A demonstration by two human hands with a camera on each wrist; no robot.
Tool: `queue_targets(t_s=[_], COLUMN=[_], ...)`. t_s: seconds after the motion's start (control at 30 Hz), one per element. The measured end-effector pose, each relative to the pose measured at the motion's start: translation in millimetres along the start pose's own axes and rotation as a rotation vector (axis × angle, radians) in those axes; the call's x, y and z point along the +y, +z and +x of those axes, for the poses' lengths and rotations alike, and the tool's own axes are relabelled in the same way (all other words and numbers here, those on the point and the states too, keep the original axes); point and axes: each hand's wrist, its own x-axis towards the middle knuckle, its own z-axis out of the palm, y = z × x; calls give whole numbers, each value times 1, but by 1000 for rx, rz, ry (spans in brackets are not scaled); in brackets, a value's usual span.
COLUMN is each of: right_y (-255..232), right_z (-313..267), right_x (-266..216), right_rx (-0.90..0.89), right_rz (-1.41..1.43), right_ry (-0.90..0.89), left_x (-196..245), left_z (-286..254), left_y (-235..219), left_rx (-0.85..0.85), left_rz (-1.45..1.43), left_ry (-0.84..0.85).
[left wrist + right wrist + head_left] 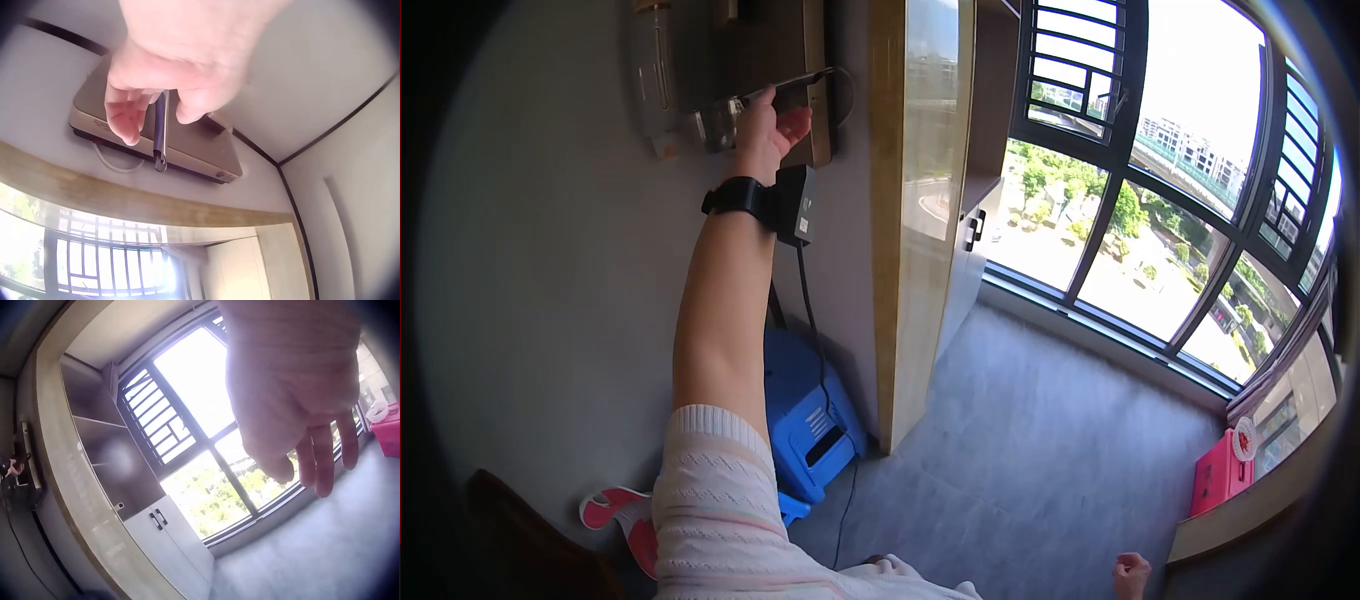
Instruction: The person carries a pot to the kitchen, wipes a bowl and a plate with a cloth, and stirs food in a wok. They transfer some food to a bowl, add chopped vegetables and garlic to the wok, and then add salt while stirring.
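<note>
At the far left, a clear tube-like fixture [657, 75] is hanging on the wall, left of the left hand [767, 135]. That hand is gripping a slim dark handle [160, 128] between thumb and fingers, its holed metal end protruding past them. A bronze-coloured wall box [808, 50] is sitting just behind the hand, and a blue plastic item [797, 405] is standing well below it. Farther right, the right hand [1132, 575] is hanging with loosely bent fingers, holding nothing; a pink box [1215, 478] is standing beyond it.
</note>
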Motion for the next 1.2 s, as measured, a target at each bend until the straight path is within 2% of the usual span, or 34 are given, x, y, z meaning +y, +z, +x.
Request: queue_targets(t_s=[0.03,0.13,0.2,0.27,0.3,0.37,0.47,0.53,0.73,0.8,0.87,0.97,1.07,1.13,1.2], right_y=[4,10,14,17,19,23,29,31,28,25,23,15,8,20,9], right_z=[-6,-24,-32,-38,-41,-47,-55,-61,-78,-83,-90,-109,-124,-126,-145], right_x=[-10,-36,-41,-47,-49,-51,-46,-46,-44,-26,-9,15,49,97,109], right_rx=[25,51,57,62,66,72,66,89,64,64,63,52,64,252,256], right_rz=[3,-26,-1,26,25,28,13,-16,37,59,79,151,101,172,206], right_ry=[-11,-13,16,37,55,78,119,46,52,42,31,44,52,-19,1], left_x=[0,5,3,-2,-3,-6,-4,3,21,28,34,37,45,47,48], left_z=[16,43,59,71,70,63,64,59,28,15,-3,-27,-65,-99,-134], left_y=[-2,4,8,8,12,22,23,21,2,-3,-6,-12,-14,-13,-15], left_rx=[-72,-112,-69,-35,-42,114,100,71,-43,-183,-176,-244,-335,-358,-488], left_rz=[-2,-36,1,-17,-19,-63,-69,-49,29,26,28,4,-21,-28,-47], left_ry=[12,13,-16,87,85,141,140,96,55,-20,-60,-91,-152,-158,-286])
